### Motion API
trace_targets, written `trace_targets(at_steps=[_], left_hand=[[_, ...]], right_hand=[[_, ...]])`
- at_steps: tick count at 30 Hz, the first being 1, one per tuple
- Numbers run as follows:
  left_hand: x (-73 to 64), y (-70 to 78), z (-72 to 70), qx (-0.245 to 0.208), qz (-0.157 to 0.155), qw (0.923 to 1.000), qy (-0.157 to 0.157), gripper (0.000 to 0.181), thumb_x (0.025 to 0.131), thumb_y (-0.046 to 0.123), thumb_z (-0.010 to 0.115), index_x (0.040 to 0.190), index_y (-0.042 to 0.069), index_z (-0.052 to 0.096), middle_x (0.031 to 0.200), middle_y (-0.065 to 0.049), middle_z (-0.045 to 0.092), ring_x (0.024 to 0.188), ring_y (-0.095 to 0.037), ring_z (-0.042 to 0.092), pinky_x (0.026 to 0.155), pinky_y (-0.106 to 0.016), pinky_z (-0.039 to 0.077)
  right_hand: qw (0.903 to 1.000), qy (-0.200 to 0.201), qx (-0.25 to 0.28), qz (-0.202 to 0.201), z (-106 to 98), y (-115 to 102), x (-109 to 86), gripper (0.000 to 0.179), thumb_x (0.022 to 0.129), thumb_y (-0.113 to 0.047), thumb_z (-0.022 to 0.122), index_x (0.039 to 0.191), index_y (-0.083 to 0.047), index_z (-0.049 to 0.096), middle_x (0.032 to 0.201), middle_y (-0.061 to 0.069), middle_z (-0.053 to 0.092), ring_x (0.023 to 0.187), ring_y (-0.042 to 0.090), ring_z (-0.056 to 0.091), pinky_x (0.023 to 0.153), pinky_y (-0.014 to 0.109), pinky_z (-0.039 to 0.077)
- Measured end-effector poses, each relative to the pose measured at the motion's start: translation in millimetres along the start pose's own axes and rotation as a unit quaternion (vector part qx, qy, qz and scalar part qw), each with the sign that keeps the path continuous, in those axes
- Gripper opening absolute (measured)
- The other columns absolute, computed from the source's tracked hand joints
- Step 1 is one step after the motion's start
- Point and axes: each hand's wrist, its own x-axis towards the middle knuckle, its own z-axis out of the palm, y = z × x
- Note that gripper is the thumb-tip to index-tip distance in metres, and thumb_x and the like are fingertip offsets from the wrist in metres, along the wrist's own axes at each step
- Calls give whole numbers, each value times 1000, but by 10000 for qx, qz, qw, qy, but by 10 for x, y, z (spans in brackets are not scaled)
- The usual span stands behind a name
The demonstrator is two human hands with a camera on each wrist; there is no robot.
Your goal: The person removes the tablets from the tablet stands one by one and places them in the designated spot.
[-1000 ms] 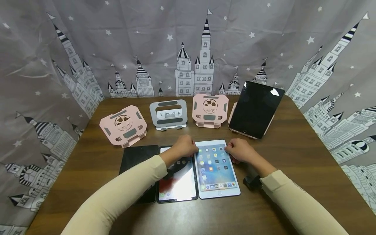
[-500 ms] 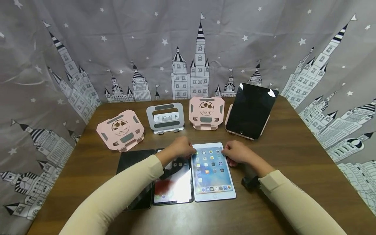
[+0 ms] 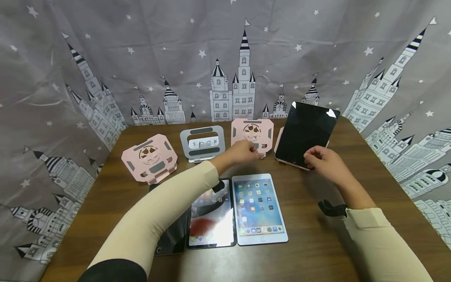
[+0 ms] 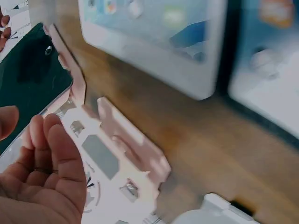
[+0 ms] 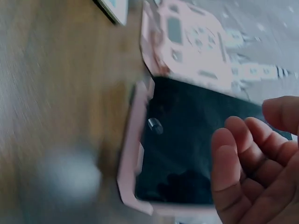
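My left hand (image 3: 243,152) hovers before the middle pink tablet stand (image 3: 251,126), hiding its lower part. Its fingers are loosely curled and hold nothing in the left wrist view. My right hand (image 3: 327,162) is in front of the lower right corner of a black tablet (image 3: 303,133), which leans tilted on another pink stand (image 5: 129,158). A gap shows between its thumb and curled fingers in the right wrist view; whether it touches the tablet I cannot tell. A white tablet (image 3: 260,207) with a lit screen of icons lies flat on the table, nearest my body.
Left of the white tablet lies a dark-framed tablet (image 3: 216,229), then a black tablet (image 3: 172,239) partly covered by my left sleeve. A grey stand (image 3: 202,152) and a tilted pink stand (image 3: 155,168) stand at the back left. A castle-print curtain (image 3: 197,35) hangs behind the table.
Both hands have left the white tablet's upper edges. The left hand has risen to the middle pink stand. The right hand has moved right and away to the propped black tablet.
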Motion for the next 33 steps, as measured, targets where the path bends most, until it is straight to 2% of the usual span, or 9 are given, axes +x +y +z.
trace_targets(at_steps=[3, 6, 9, 15, 20, 25, 29, 33], left_hand=[[157, 62, -21, -73, 0, 9997, 223, 19, 95, 24, 64, 83, 9, 63, 79, 0, 58, 72, -13, 51, 61, -23, 41], [324, 130, -12, -319, -90, 9986, 400, 18, 97, 25, 62, 88, 10, 64, 83, -1, 60, 73, -14, 53, 61, -23, 43], [493, 198, 4, -607, -169, 9960, 635, 18, 99, 26, 60, 93, 10, 65, 86, -2, 61, 75, -14, 54, 63, -24, 44], [775, 407, -18, -932, 75, 9886, 1179, 23, 101, 27, 57, 113, 10, 65, 100, 0, 61, 88, -13, 56, 74, -24, 47], [876, 523, -30, -895, -28, 9859, 1413, 28, 102, 27, 57, 122, 8, 63, 111, -2, 64, 101, -14, 59, 86, -24, 48], [948, 602, 51, -1031, -245, 9827, 1520, 37, 102, 31, 57, 130, 8, 60, 120, -4, 65, 111, -16, 60, 93, -25, 47], [1004, 657, 148, -1219, -363, 9783, 1635, 36, 103, 29, 54, 132, 9, 60, 122, -3, 64, 111, -15, 59, 93, -25, 47], [1069, 717, 238, -1422, -449, 9710, 1867, 30, 105, 24, 51, 130, 11, 63, 118, -1, 65, 105, -13, 60, 90, -23, 47]], right_hand=[[9994, 285, 188, -10, -127, 58, -7, 33, 105, -25, 48, 113, 5, 58, 99, 21, 64, 81, 17, 63, 63, 24, 54], [9977, 555, 383, -13, -233, 135, -6, 32, 105, -23, 49, 112, 7, 57, 96, 19, 63, 76, 9, 61, 62, 23, 54], [9957, 810, 445, 71, -321, 203, 8, 33, 105, -24, 49, 112, 8, 57, 91, 9, 64, 73, 4, 59, 61, 22, 54], [9869, 1462, 583, 343, -506, 266, 64, 36, 105, -28, 49, 113, 7, 54, 86, -11, 59, 75, -2, 57, 63, 16, 52], [9751, 1790, 1166, 587, -544, 264, 200, 26, 103, -25, 51, 110, 0, 55, 89, -10, 58, 81, 1, 57, 65, 12, 50], [9656, 1958, 1563, 689, -535, 254, 309, 18, 102, -22, 52, 107, -6, 55, 90, -9, 58, 82, 1, 59, 67, 12, 51], [9590, 1988, 1924, 619, -532, 253, 386, 13, 101, -19, 54, 106, -7, 56, 89, -10, 59, 80, 0, 60, 66, 14, 52], [9472, 2143, 2295, 655, -527, 238, 424, 9, 101, -18, 56, 104, -10, 57, 89, -8, 59, 80, 3, 61, 65, 14, 52]])
